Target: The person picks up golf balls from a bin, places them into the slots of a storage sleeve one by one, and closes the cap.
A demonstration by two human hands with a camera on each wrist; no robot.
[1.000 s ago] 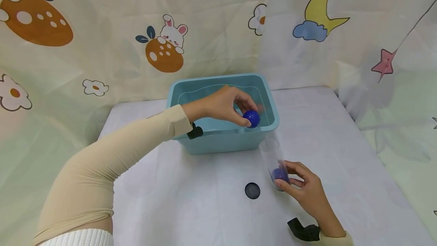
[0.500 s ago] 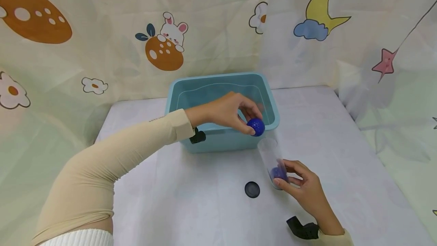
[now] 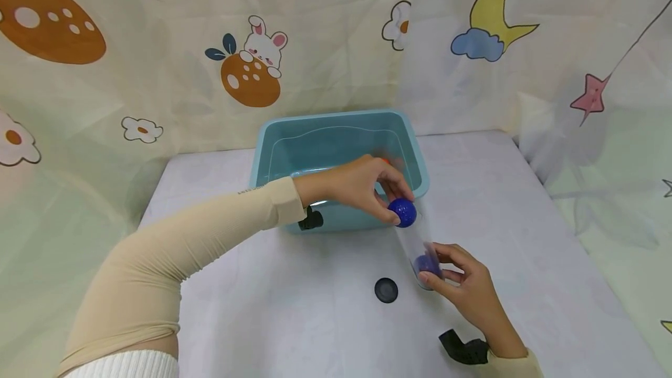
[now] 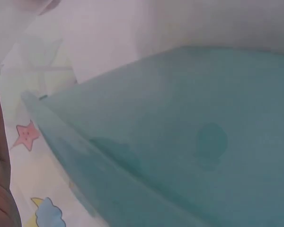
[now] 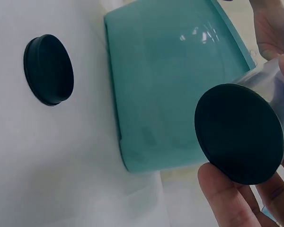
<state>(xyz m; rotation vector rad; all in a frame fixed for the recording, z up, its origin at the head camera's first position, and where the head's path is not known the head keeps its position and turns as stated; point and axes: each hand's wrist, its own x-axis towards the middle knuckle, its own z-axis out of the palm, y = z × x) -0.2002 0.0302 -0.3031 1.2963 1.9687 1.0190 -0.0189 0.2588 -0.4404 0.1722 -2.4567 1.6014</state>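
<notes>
Patterned cloth [image 3: 336,28] behind white-covered counter [image 3: 283,314]. Left hand [image 3: 364,184] pinches blue ball [image 3: 402,213] at the mouth of tilted clear tube [image 3: 410,240]; right hand [image 3: 467,286] grips tube's lower end, second ball [image 3: 424,263] inside. Teal tub [image 3: 352,218] near counter's back edge; black cap [image 3: 386,290] farther from that edge.

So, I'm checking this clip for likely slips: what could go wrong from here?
The blue ball pinched by the left hand at the mouth of the clear tube could miss the opening. The right hand holds the tilted tube low, so a bump might swing its top. A dropped ball might hit the black cap.
</notes>
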